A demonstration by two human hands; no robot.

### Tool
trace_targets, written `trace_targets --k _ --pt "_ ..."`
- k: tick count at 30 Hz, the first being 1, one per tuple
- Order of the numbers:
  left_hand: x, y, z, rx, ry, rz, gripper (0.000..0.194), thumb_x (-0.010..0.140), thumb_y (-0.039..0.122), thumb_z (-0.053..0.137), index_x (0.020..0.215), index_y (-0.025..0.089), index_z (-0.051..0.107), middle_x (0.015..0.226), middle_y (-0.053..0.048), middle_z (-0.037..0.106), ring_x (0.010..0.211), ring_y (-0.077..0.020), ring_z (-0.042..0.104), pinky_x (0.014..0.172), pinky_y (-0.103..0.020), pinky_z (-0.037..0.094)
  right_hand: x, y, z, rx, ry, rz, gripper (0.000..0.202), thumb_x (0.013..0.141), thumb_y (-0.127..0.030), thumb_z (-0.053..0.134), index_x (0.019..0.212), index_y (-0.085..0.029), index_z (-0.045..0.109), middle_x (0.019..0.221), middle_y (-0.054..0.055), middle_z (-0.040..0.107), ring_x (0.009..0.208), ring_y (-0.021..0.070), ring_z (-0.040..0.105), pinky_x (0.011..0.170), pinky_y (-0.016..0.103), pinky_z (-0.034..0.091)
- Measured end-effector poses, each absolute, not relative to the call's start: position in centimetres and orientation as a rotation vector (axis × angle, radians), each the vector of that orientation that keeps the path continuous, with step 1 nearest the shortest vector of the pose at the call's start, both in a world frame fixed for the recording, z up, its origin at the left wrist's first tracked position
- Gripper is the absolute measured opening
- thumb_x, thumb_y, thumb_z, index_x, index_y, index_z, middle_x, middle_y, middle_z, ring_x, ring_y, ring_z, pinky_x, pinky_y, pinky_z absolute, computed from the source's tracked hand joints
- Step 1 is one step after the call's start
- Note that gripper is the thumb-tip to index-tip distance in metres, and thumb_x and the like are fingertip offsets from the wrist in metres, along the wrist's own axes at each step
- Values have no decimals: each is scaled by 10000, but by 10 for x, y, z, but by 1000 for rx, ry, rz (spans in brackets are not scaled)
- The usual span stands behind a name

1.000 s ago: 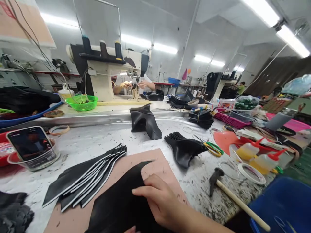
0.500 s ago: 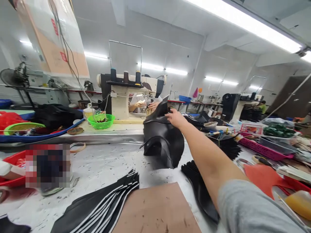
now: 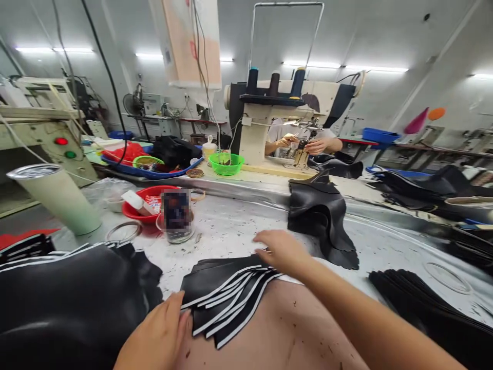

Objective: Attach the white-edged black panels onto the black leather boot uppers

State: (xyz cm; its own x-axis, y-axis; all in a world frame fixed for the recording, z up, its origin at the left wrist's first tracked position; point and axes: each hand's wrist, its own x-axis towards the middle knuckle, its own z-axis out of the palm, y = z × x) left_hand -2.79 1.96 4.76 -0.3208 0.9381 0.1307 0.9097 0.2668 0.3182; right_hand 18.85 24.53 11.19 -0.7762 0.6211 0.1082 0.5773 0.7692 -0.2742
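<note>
A fanned stack of black leather-like pieces with white edges (image 3: 225, 280) lies on a brown board (image 3: 265, 318). My left hand (image 3: 156, 331) is at the stack's near left end, fingers stretched and touching or almost touching the edges. My right hand (image 3: 287, 252) hovers at its far right end, fingers extended and slightly apart; its thumb is close to the top pieces, and contact cannot be made out. Beyond it, a draped pile of black pieces (image 3: 319, 216) hangs over the raised table edge. Another black white-edged pile (image 3: 77, 298) lies at left.
A co-worker's hands (image 3: 316, 145) are at a sewing machine (image 3: 256, 128) across the table. A tumbler (image 3: 57, 200), red basin (image 3: 140, 210), glass jar (image 3: 179, 234) and green basket (image 3: 227, 164) stand to the left and behind. More black pieces (image 3: 416, 303) lie at right.
My right hand has come back from the draped black pile to the white-edged stack. My left hand has entered the view. The view has turned left and down.
</note>
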Motion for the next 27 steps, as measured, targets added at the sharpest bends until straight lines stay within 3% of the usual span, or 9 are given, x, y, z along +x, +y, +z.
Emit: trace_targets --k 3,6,9,12,16,27 --pt "-26 41 67 1371 2434 533 379 782 343 329 1007 149 565 814 -153 678 734 -335 632 664 -470 463 138 194 92 -523 -2867 407 164 827 -239 605 979 -243 669 1040 22 692 992 186 611 889 292 419" --pt "-24 43 79 1213 2331 747 249 745 345 383 901 200 511 814 -114 656 745 -297 623 690 -428 449 110 159 76 -223 -2769 450 132 817 -208 618 942 -218 659 1124 26 662 1027 169 588 897 280 417" --pt "-22 34 89 981 2060 987 330 715 456 457 940 216 476 756 -51 645 749 -234 625 704 -354 468 105 138 71 -10 -2435 527 107 868 -198 550 824 -193 647 963 40 689 868 155 610 779 270 460" --pt "-14 24 100 790 1774 1147 468 665 527 549 988 196 486 718 -17 630 728 -182 610 685 -295 469 117 124 79 -10 -2185 601 198 922 -213 473 800 -183 627 834 54 674 761 144 597 688 259 469" --pt "7 14 113 684 1581 1275 493 583 480 667 936 164 530 641 23 576 637 -123 530 670 -263 437 142 111 96 -32 -2140 615 151 909 -173 498 820 -181 620 803 53 659 740 136 596 659 244 474" --pt "61 -9 143 979 1440 1303 242 643 248 625 808 220 450 601 84 501 565 -82 406 523 -207 302 205 71 140 -144 -2287 281 180 901 -118 494 752 -172 580 745 36 588 680 145 485 603 258 421"
